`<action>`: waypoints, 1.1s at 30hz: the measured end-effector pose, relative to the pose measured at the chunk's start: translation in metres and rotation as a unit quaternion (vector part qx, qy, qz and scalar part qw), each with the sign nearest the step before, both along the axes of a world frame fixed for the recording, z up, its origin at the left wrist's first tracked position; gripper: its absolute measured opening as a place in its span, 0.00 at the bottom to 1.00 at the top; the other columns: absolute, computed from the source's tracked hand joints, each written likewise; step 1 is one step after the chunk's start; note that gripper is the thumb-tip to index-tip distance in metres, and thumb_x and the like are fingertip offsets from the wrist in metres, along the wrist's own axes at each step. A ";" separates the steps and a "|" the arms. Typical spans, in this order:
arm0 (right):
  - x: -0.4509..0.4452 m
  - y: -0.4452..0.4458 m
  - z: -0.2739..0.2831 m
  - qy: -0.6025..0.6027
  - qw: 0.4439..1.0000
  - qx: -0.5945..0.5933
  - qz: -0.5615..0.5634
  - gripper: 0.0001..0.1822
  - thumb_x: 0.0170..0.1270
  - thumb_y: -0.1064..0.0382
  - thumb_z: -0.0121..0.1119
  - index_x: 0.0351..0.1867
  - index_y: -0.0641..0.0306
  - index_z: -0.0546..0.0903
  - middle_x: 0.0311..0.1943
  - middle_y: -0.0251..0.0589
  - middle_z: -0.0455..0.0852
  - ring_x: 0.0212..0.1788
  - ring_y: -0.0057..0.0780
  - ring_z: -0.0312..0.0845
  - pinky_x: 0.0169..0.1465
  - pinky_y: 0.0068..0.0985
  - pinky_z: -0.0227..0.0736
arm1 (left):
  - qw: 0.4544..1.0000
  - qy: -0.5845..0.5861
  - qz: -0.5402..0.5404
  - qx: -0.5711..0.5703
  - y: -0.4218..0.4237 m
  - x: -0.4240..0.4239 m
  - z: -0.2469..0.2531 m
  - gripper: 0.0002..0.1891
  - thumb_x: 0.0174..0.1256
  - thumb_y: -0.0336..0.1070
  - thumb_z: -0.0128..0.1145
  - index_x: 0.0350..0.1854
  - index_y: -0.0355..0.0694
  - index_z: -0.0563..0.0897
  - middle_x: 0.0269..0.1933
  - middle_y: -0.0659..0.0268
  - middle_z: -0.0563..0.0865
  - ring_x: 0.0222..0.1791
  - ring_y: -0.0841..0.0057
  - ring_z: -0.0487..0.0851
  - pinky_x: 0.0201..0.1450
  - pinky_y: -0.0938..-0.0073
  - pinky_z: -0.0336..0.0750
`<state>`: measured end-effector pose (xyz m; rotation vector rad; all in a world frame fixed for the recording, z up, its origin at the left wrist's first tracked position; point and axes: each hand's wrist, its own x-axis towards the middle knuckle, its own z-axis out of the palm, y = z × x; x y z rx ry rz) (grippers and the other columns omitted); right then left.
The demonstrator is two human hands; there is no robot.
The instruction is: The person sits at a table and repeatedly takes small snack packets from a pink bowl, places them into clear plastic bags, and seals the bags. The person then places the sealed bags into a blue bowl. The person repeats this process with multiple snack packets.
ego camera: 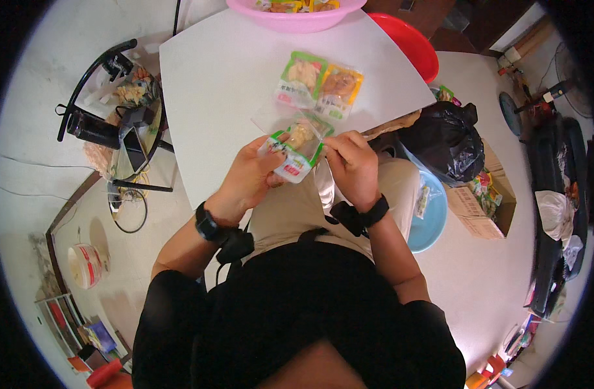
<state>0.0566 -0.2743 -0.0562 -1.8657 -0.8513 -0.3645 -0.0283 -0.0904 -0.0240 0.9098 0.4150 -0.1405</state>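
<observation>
My left hand (250,172) grips a green-edged food pouch (293,167) by its lower left part, thumb on the front. Pale food shows through the pouch's window. A sheet or bag of clear plastic (272,120) spreads around the pouch's far end; I cannot tell whether the pouch is inside it. With fingertips pinched together, my right hand (354,165) holds the right edge of the pouch or its clear plastic. Beyond my hands, another green-edged pouch (301,78) lies flat on the white table (219,92), touching a yellow-edged pouch (340,87) with browner food.
A pink basin (297,22) of yellow pouches stands at the table's far edge, near a red basin (409,46). To my right are a blue basin (430,223), a black plastic bag (440,141) and a cardboard box (477,209) of packets. A loaded black-framed chair (92,126) stands left.
</observation>
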 end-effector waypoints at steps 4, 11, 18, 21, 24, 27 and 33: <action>-0.001 -0.001 0.004 0.005 1.000 0.003 0.008 0.08 0.53 0.74 0.62 0.36 0.63 0.82 0.28 0.44 0.80 0.29 0.38 0.78 0.31 0.27 0.72 | 0.999 -0.017 0.031 -0.001 -0.017 0.026 0.002 0.21 0.65 0.23 0.49 0.61 0.33 0.68 0.47 0.61 0.81 0.39 0.75 0.82 0.36 0.77 0.79; -0.002 0.000 0.003 -0.008 1.000 0.001 -0.003 0.09 0.53 0.74 0.62 0.37 0.61 0.82 0.28 0.42 0.79 0.29 0.38 0.77 0.31 0.28 0.72 | 0.995 -0.095 0.035 -0.009 -0.026 0.076 -0.018 0.20 0.65 0.23 0.48 0.60 0.37 0.66 0.48 0.60 0.79 0.46 0.71 0.80 0.44 0.71 0.79; 0.000 -0.004 -0.005 0.000 1.000 -0.011 0.000 0.08 0.53 0.75 0.61 0.35 0.65 0.82 0.28 0.42 0.80 0.29 0.36 0.77 0.32 0.26 0.72 | 0.992 -0.118 0.011 -0.048 -0.038 0.110 -0.041 0.27 0.65 0.23 0.50 0.66 0.41 0.61 0.54 0.61 0.75 0.52 0.69 0.78 0.53 0.66 0.78; 0.001 -0.007 -0.009 -0.007 1.000 -0.017 -0.011 0.08 0.53 0.76 0.61 0.35 0.64 0.82 0.28 0.42 0.80 0.29 0.36 0.77 0.32 0.26 0.72 | 0.988 -0.152 0.013 -0.023 -0.042 0.097 -0.037 0.28 0.65 0.23 0.50 0.66 0.41 0.59 0.57 0.60 0.74 0.54 0.70 0.76 0.56 0.67 0.76; 0.003 -0.008 -0.011 0.006 1.000 -0.004 -0.009 0.08 0.52 0.76 0.61 0.35 0.65 0.82 0.28 0.43 0.80 0.29 0.36 0.77 0.32 0.26 0.72 | 0.989 -0.135 -0.001 0.054 -0.041 0.089 -0.036 0.29 0.66 0.23 0.49 0.68 0.40 0.56 0.58 0.60 0.73 0.56 0.71 0.75 0.57 0.68 0.75; 0.003 -0.008 -0.009 0.029 0.999 0.013 -0.012 0.09 0.52 0.77 0.61 0.36 0.65 0.82 0.27 0.43 0.80 0.29 0.35 0.77 0.32 0.25 0.72 | 0.978 -0.171 0.017 0.117 -0.042 0.077 -0.030 0.26 0.67 0.24 0.47 0.67 0.37 0.60 0.59 0.60 0.72 0.56 0.71 0.75 0.56 0.70 0.75; 0.003 -0.006 -0.012 0.008 1.000 0.022 -0.012 0.08 0.51 0.73 0.61 0.34 0.62 0.81 0.27 0.42 0.78 0.29 0.41 0.77 0.31 0.30 0.72 | 0.980 -0.090 -0.050 0.171 -0.039 0.071 -0.034 0.19 0.67 0.25 0.46 0.61 0.35 0.71 0.60 0.60 0.73 0.54 0.70 0.76 0.54 0.71 0.75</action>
